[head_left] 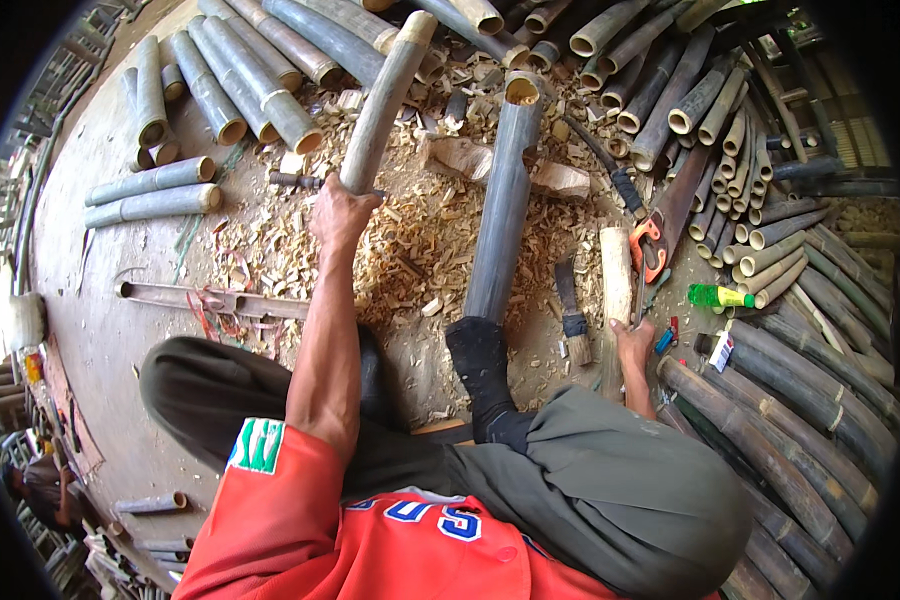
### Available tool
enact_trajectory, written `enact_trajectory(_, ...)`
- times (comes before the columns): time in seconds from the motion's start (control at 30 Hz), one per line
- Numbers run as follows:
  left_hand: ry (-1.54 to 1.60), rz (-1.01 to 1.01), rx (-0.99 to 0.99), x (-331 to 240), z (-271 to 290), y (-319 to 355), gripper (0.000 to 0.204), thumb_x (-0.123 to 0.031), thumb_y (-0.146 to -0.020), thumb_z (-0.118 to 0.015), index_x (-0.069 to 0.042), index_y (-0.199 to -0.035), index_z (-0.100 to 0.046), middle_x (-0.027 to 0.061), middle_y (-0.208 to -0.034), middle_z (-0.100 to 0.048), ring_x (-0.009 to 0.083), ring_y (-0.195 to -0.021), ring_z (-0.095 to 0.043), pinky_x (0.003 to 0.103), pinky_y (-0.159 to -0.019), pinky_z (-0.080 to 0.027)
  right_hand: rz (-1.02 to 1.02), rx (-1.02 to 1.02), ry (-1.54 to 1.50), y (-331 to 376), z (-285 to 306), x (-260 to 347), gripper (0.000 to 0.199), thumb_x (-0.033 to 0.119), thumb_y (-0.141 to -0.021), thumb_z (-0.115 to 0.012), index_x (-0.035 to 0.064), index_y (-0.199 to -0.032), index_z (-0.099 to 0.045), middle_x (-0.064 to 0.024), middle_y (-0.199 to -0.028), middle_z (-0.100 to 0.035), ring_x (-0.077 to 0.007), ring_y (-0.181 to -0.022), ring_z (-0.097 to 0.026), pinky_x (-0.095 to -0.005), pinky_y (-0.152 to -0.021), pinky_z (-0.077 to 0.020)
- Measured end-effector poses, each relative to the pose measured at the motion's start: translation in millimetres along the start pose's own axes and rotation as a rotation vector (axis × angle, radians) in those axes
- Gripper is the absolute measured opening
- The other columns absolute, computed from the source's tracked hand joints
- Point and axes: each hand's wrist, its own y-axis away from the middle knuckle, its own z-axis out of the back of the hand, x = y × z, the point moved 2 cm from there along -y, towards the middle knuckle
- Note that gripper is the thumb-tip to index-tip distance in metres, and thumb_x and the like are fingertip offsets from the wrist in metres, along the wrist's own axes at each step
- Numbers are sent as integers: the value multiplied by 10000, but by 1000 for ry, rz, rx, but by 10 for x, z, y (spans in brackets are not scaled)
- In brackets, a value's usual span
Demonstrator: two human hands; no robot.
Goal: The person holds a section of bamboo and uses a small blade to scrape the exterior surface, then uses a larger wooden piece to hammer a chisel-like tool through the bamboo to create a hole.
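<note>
Left hand grasps the pole by its near end, long axis running away and slightly right; the notched tube lies right of that grip, between both hands, sock against its near end. Right hand is at the log, its grip I cannot tell. Count: 1 pole, 1 notched tube, 1 log, 1 saw, 1 bottle

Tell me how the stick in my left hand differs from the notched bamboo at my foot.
The stick is lighter grey-tan; the notched bamboo is darker grey. Your left hand grips the stick near one end, while the notched bamboo meets your black sock. The notched bamboo has a cut in its side; the stick shows none. Both are long and rounded.
</note>
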Motion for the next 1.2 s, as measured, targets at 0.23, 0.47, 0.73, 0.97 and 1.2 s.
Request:
enact_trajectory(0.23, 14, 24, -21, 9, 68, 4, 737, -345, -709, -893, -49, -1306, -578, 196, -1214, -666, 354, -1084, -682, 484, -940, -551, -79, -46, 58, 12, -90, 108, 555, 154, -715, -942, -70, -1148, -676, -208, -1028, -732, -331, -931, -692, -443, -884, -529)
enact_trajectory(0.47, 97, -403, -372, -495, -260, 438, 784, -386, -745, -929, -67, -1332, -520, 160, -1174, -589, 322, -1151, -565, 498, -1012, -481, -43, -77, -3, -101, -4, -353, 575, 181, -716, -932, -59, -1140, -626, -251, -1068, -693, -394, -995, -655, -470, -918, -485)
enact_trajectory(0.73, 373, -191, 574, -885, -1210, 1157, 809, -351, -656, -996, 108, -1189, -596, 255, -1118, -698, 297, -1004, -718, 413, -927, -608, -30, -109, 58, -68, -30, -224, 523, 215, -728, -921, -39, -1109, -668, -254, -1035, -720, -417, -986, -685, -485, -887, -513)
enact_trajectory(0.97, 849, -143, 815, -632, -1351, 1044, 913, -290, -650, -986, 103, -1371, -589, 202, -1214, -714, 280, -1112, -694, 407, -1026, -529, -60, -44, -6, -24, -15, -158, 543, 226, -726, -923, -61, -1101, -654, -286, -1061, -709, -457, -982, -670, -506, -889, -505)
enact_trajectory(1.2, 1055, 9, 307, -591, -905, 951, 558, -318, -845, -874, -9, -1262, -666, 158, -1176, -716, 228, -1054, -701, 352, -797, -609, 33, -71, -9, 12, -25, -127, 526, 174, -725, -908, -94, -1095, -649, -319, -1040, -699, -496, -986, -660, -497, -889, -508)
